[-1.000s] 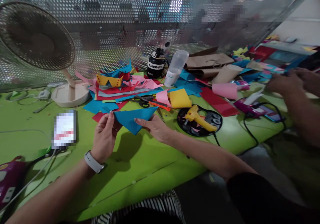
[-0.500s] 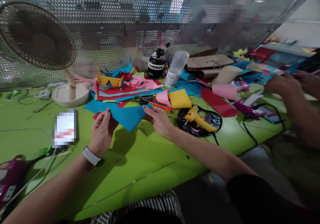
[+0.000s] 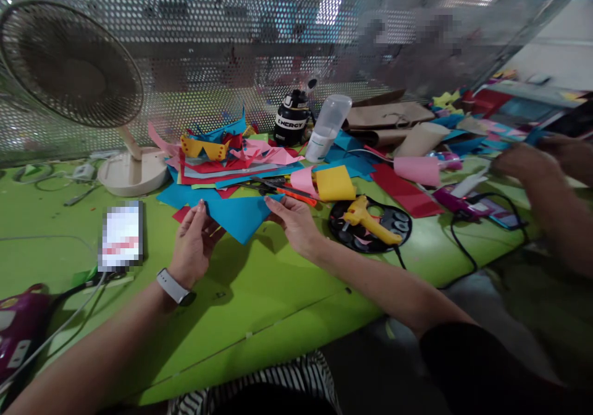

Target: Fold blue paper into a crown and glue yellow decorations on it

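Observation:
A folded blue sheet of paper (image 3: 241, 217), triangular with its tip pointing down, is held up over the green table (image 3: 259, 291). My left hand (image 3: 193, 245) pinches its left corner between thumb and fingers. At the opposite corner, my right hand (image 3: 296, 223) grips it the same way. Behind the sheet lies a pile of coloured paper (image 3: 241, 171) topped by yellow cut-out glasses (image 3: 204, 148). Scissors with orange handles (image 3: 296, 196) rest just beyond my right hand, beside a curled yellow paper piece (image 3: 334, 183).
A yellow glue gun (image 3: 373, 220) lies on a black tray at right. A fan (image 3: 132, 171) and a phone (image 3: 120, 236) with a cable are on the left. A black bottle (image 3: 291, 118) and a clear bottle (image 3: 328, 128) stand behind. Another person's hands (image 3: 523, 159) work at far right.
Both hands keep hold of the blue paper in nearly the same place. My left hand has shifted very slightly right. The other person's hands have moved a little.

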A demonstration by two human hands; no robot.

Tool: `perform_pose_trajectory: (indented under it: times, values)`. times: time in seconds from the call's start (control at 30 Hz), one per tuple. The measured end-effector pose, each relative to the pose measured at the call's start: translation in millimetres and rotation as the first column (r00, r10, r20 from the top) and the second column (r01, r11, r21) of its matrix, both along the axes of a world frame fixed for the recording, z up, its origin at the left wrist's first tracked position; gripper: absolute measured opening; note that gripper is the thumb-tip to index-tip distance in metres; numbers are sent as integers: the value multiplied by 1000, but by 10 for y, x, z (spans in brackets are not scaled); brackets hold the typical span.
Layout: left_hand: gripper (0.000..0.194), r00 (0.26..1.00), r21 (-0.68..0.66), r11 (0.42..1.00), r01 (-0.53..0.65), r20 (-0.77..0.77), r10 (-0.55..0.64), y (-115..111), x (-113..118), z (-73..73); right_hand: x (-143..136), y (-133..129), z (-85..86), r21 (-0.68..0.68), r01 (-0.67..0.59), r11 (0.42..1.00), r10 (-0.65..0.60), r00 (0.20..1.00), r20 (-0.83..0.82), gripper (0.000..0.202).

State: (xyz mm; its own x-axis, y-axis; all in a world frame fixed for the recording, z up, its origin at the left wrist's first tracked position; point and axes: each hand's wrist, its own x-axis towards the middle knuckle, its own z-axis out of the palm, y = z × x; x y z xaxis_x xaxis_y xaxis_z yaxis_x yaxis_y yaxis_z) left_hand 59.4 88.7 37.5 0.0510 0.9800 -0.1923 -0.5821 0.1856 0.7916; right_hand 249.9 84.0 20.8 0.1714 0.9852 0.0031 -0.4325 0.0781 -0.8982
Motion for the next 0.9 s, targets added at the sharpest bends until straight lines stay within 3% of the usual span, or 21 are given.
perform_pose_trajectory:
  times: [0.17, 0.3, 0.5, 0.9]
  values:
    - [64, 974, -35, 979, 203, -91, -205, -225, 121, 10, -38, -30, -34, -29, -13, 999, 14, 999, 39, 36]
    - [68, 964, 37, 983, 182, -205, -171, -313, 177, -55, -72, -55, -66, -2, 0, 1000, 0, 994, 113, 35]
    - [58, 950, 89, 983, 163, -283, -131, -260, 144, -172, -71, -68, -99, 58, 8, 998, -23, 963, 269, 35]
    - [53, 936, 47, 979, 201, -303, -177, -250, 130, -147, -64, -68, -63, 22, 5, 1000, -10, 980, 201, 32]
